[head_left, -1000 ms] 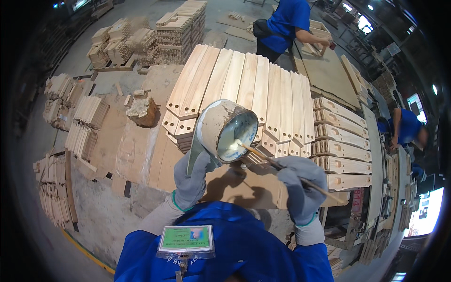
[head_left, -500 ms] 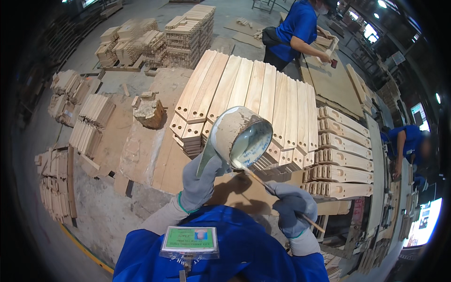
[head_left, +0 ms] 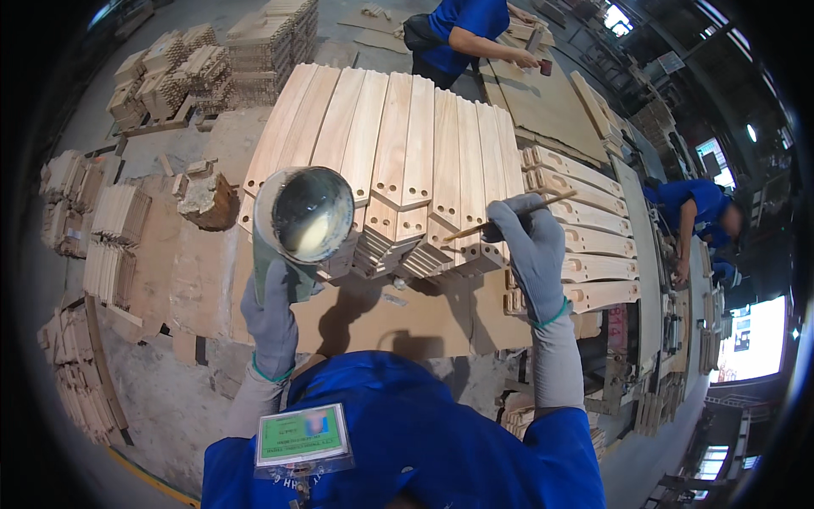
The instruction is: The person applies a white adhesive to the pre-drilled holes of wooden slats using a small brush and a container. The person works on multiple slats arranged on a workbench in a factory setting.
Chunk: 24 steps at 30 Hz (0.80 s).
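Left hand (head_left: 270, 316) is gripping the can (head_left: 303, 222), right hand (head_left: 527, 246) is gripping the stick (head_left: 509, 215) pointing left toward it, over the slats (head_left: 398, 153).

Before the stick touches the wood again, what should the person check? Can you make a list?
1. Can held firmly in the left hand: ok, gloved fingers wrap its side.
2. Pale liquid left in the can: ok, some shows at the bottom.
3. Thin stick gripped by the right hand: ok.
4. Liquid on the stick's tip: cannot tell, too small.
5. Stick near the ends of the stacked wooden slats: ok, its tip sits over them.
6. The nearest co-worker away from the slat ends: ok, standing at the far side.
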{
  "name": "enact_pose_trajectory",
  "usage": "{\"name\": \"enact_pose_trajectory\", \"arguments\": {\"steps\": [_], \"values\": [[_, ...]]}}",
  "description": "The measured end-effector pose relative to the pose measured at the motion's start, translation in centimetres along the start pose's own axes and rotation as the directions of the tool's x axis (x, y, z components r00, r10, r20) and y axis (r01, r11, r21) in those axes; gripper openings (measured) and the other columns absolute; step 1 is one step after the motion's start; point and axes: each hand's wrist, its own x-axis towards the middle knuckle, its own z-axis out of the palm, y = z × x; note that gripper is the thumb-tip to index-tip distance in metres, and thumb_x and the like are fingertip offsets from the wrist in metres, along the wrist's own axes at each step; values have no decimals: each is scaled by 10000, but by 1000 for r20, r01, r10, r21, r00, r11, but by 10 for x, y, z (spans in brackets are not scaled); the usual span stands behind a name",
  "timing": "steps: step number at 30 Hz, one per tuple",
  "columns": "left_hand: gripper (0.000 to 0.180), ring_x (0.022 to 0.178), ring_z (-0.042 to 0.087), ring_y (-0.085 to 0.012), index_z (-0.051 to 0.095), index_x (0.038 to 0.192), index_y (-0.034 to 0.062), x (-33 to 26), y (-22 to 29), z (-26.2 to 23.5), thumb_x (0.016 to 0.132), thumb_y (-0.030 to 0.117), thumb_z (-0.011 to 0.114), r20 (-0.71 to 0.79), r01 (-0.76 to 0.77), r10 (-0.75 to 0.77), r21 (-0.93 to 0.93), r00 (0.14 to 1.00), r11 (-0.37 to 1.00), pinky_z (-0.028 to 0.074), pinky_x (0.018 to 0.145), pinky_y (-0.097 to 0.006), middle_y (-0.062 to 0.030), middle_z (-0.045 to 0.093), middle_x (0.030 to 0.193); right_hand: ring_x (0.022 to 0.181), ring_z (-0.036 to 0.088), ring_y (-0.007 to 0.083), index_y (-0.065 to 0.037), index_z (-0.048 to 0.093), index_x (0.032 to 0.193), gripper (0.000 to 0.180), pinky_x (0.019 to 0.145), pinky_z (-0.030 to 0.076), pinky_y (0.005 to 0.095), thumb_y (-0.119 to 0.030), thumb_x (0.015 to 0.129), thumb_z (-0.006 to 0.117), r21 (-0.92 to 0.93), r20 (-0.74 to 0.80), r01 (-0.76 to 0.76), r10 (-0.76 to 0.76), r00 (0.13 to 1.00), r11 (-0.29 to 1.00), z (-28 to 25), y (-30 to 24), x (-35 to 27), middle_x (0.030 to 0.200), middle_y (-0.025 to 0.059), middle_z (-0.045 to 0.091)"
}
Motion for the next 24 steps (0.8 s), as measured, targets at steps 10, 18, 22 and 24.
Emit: {"name": "enact_pose_trajectory", "arguments": {"steps": [10, 18, 22, 24], "values": [[296, 892, 579, -120, 530, 1155, -41, -2, -7, -18, 962, 174, 467, 29, 70, -72, 39, 997, 997, 485, 746, -251, -79, 589, 1018, 547, 578, 113, 51, 632, 763, 256, 515, 452, 253, -195, 823, 667, -214, 108, 143, -122, 987, 966, 16, 35, 10, 676, 92, 626], [257, 833, 626, -190, 516, 1135, -55, 1, -6, -22, 957, 122, 462, 153, -207, 166, 308, 974, 929, 541, 685, -306, -118, 585, 1010, 530, 580, 144, 30, 608, 740, 208, 499, 445, 266, -156, 827, 645, -238, 67, 144, -132, 989, 961, 8, 31, 13, 649, 90, 605], [251, 793, 645, -191, 534, 1086, -71, 3, -6, -18, 954, 133, 472, 150, -229, 187, 349, 971, 909, 559, 645, -309, -125, 606, 966, 544, 590, 142, 28, 614, 761, 217, 508, 447, 262, -175, 833, 642, -288, 143, 248, -215, 966, 925, 5, 50, 15, 654, 93, 609], [251, 794, 644, -188, 539, 1088, -73, 2, -6, -16, 955, 128, 467, 85, -100, 88, 151, 992, 983, 557, 648, -308, -127, 607, 968, 549, 591, 151, 30, 612, 761, 233, 513, 448, 267, -189, 833, 641, -311, 136, 205, -170, 976, 928, 7, 38, 15, 657, 96, 609]]}}
